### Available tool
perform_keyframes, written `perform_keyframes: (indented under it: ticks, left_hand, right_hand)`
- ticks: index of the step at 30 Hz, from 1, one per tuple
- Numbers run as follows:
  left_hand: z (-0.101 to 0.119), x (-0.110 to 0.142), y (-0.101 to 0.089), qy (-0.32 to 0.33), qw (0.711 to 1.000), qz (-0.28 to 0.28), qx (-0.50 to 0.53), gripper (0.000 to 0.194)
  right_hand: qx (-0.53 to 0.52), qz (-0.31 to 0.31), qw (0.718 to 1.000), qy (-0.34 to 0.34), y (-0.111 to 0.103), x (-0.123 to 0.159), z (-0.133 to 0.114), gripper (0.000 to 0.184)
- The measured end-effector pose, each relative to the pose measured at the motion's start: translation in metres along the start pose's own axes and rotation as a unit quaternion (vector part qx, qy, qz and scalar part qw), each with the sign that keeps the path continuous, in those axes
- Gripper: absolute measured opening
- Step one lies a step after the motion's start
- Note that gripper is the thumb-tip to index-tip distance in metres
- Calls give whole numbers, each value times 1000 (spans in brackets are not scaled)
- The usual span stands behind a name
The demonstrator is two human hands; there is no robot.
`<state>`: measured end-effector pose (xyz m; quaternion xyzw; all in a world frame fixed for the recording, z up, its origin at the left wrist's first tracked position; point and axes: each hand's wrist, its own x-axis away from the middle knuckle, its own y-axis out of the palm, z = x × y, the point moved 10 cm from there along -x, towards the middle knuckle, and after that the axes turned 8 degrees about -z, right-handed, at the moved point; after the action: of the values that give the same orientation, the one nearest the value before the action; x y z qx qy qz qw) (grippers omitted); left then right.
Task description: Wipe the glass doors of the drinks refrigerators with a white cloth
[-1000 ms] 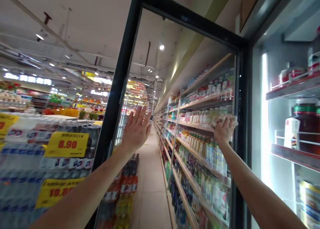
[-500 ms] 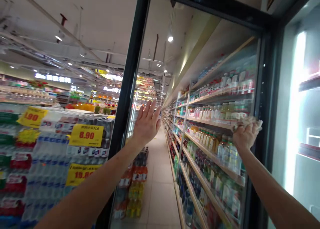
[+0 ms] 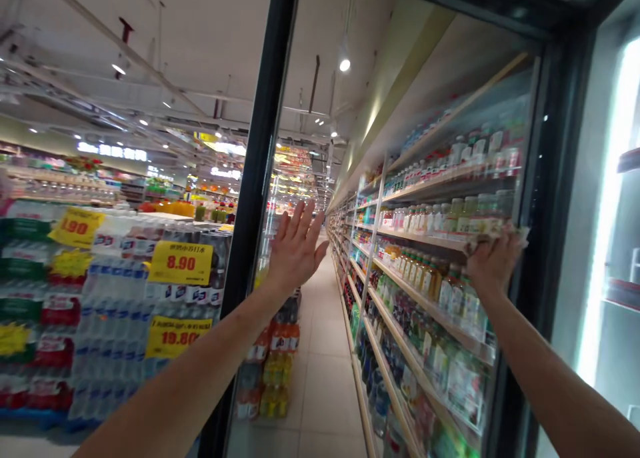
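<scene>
A glass door (image 3: 320, 405) in a black frame (image 3: 264, 111) stands in front of me, with shelves of bottles showing through its pane. My left hand (image 3: 296, 248) is raised with its fingers stretched out, its palm toward the glass near the left side of the frame. Whether the palm touches the pane I cannot tell. At the right side of the pane my right hand (image 3: 493, 261) holds a crumpled pale cloth (image 3: 481, 239) against the glass. Its fingers bend over the cloth, and part of the cloth is hidden under them.
At left stand stacked packs of bottled drinks (image 3: 113, 325) with yellow price signs (image 3: 181, 263). Beyond the pane, long shelves (image 3: 425, 298) of bottles line a tiled aisle (image 3: 323, 351). A bright light strip (image 3: 607, 211) runs inside the cooler at far right.
The view has shifted slightly, so the door frame's right side sits further right. My right hand and the cloth remain near the same part of the pane. My left hand stays spread.
</scene>
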<state>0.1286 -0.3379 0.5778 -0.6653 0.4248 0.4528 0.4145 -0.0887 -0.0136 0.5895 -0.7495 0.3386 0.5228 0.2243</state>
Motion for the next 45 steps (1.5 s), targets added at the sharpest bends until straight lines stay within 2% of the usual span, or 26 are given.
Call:
perform_keyframes:
  ticks: [2,5,7,9,10,12,13,14,15,17,20,22,23,25,28,29,30,31,32,34,36,38,40,41,44,45]
  left_hand:
    - [0,0,-1,-1,1000,0,-3,53]
    - [-1,-1,-1,2,1000,3,-10,52]
    - [-1,-1,-1,6,1000,4,-11,52]
    - [-1,0,-1,7,1000,8,-9,52]
    - [-1,0,-1,7,1000,9,-9,52]
    - [-1,0,-1,6,1000,10,-8,53]
    - [-1,0,-1,5,1000,9,-8,53]
    - [-1,0,0,3,1000,8,-7,53]
    - [-1,0,0,1,1000,6,-6,53]
    - [-2,0,1,0,1000,3,-3,53]
    - [-2,-1,3,4,1000,-2,3,53]
    - [-3,-1,3,6,1000,-2,2,52]
    - [-3,-1,3,5,1000,-2,0,52]
    - [-3,-1,3,4,1000,-3,-3,51]
    - [-1,-1,2,2,1000,0,-4,52]
    - [-1,-1,1,1,1000,2,-5,52]
    - [-1,-1,1,0,1000,3,-6,52]
    - [0,-1,1,0,1000,3,-8,53]
    - [0,-1,1,1,1000,2,-10,53]
    - [-1,0,2,5,1000,4,-13,52]
    - [-2,-1,3,9,1000,3,-14,52]
    - [-3,-1,3,11,1000,3,-13,52]
    - [-3,0,3,10,1000,3,-9,52]
    - [-3,0,3,9,1000,3,-8,52]
    - [-1,-1,1,5,1000,4,-9,51]
    - [-1,-1,1,4,1000,3,-11,51]
  right_hand:
    - [-15,-11,1000,-9,5,5,-23,58]
    - [-24,-84,972,-219,23,54,-108,57]
    - [-16,-132,927,-350,31,91,-137,54]
    - [1,-149,916,-373,32,94,-117,53]
    - [9,-136,933,-333,28,80,-92,52]
    - [14,-67,984,-167,13,37,-25,54]
    - [12,-28,996,-80,6,20,4,55]
    - [8,3,1000,-11,1,11,23,56]
    - [2,19,999,25,0,7,29,56]
    - [-9,6,1000,-8,9,15,-3,57]
    - [-18,-61,979,-196,25,57,-90,55]
    - [-12,-106,945,-310,31,85,-120,53]
    - [-7,-124,931,-342,31,92,-117,51]
    - [6,-130,935,-329,27,82,-80,50]
    - [15,-22,994,-107,4,34,17,53]
    - [14,15,999,-34,-1,26,38,55]
    - [11,36,999,12,-3,23,44,57]
    - [5,38,999,22,0,25,36,58]
    - [-2,23,1000,-3,6,30,14,59]
    - [-17,-24,993,-114,19,52,-51,60]
    - [-24,-70,965,-252,28,84,-110,61]
    - [-18,-111,925,-364,32,110,-133,60]
    - [0,-127,914,-385,31,107,-112,57]
    - [6,-119,928,-352,28,94,-88,55]
    - [-5,-34,990,-139,11,41,-10,53]
    - [-16,-7,997,-80,7,33,2,55]
